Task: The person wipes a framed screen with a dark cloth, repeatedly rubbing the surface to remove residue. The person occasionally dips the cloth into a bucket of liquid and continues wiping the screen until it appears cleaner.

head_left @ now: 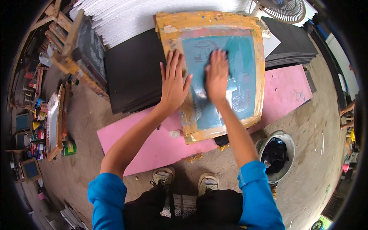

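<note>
I rest my spread, empty left hand (176, 82) on the streaky teal, tan-taped screen (240, 78); my flat-fingered right hand (217, 78) presses a black wad (206, 86).

Sleeves (260, 197) are blue and cuffed, trousers (223, 209) black, shoes (208, 186) pale.

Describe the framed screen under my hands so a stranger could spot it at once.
Find the large pink sheet near the middle. Across it lies a rectangular framed screen, between two stacks of black sheets. Unlike those plain dark stacks, it has a teal panel edged with yellowish tape.
</note>
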Motion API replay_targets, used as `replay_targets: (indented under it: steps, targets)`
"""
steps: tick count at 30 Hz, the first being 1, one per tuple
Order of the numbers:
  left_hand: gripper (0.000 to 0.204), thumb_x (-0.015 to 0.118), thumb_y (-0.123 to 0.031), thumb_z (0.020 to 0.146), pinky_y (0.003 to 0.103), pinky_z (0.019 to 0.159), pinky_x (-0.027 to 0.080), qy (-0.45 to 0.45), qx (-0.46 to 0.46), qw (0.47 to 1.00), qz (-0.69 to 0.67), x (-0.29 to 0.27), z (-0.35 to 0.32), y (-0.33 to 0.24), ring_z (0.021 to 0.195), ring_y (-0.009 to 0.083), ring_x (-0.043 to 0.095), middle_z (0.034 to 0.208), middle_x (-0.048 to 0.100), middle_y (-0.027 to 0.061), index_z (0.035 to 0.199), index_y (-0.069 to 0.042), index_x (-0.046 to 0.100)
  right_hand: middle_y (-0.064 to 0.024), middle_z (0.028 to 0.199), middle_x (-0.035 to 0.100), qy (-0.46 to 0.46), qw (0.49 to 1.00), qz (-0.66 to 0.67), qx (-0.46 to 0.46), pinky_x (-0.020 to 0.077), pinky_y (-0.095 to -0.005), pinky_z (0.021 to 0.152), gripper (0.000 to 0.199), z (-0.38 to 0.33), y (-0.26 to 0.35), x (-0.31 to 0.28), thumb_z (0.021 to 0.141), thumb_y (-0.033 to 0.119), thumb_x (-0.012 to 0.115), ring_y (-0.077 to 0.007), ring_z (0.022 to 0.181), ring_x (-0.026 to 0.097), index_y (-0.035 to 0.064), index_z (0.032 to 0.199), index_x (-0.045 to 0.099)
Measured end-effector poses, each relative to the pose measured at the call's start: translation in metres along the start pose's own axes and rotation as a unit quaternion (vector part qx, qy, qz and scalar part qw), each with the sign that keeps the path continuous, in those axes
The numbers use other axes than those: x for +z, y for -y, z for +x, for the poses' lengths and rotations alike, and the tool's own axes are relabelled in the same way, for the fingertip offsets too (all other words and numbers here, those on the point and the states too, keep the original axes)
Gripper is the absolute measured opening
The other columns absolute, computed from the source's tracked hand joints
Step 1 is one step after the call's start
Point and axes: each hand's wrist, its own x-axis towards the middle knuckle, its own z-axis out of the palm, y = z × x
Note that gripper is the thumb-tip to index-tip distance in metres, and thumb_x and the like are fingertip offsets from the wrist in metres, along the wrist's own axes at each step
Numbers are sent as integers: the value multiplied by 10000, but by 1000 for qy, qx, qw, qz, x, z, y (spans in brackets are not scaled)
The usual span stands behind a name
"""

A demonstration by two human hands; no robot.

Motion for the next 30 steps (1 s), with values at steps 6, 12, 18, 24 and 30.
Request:
replay_targets:
  steps: [6,12,18,24,30]
  targets:
    - [572,483,-188,940,550,1161,128,-30,-2,996,84,29,14,3,1460,295,202,1550,272,150,1455,7,329,-78,1557,291,243,963,11,-114,195,-449,1169,697,-71,-22,-36,899,343,589,-256,1451,241,103,1493,314]
    - [543,450,-165,956,523,1167,134,-20,-18,995,100,33,16,-8,1454,288,221,1548,282,140,1462,-8,329,-134,1545,293,46,998,-30,-18,218,-467,1154,682,41,-31,-11,952,415,494,-283,1435,254,12,1471,308]
    - [545,477,-155,937,505,1173,146,-42,-11,991,128,32,13,5,1450,262,244,1547,302,119,1450,-15,363,-104,1557,279,206,971,51,-114,213,-453,1162,665,-49,4,-25,931,349,533,-253,1450,236,56,1485,308]
    - [499,394,-109,967,491,1175,134,-39,-23,995,87,36,15,-2,1455,261,227,1539,312,120,1458,-27,353,-141,1536,310,61,989,-84,-106,208,-473,1158,607,73,-39,-7,958,336,495,-295,1444,233,29,1458,341]
    - [511,391,-74,943,494,1177,127,-57,-30,997,51,32,8,11,1449,265,243,1537,314,124,1449,-16,362,-251,1520,276,102,992,41,-65,221,-486,1157,685,6,23,1,918,294,535,-371,1432,237,-77,1442,297]
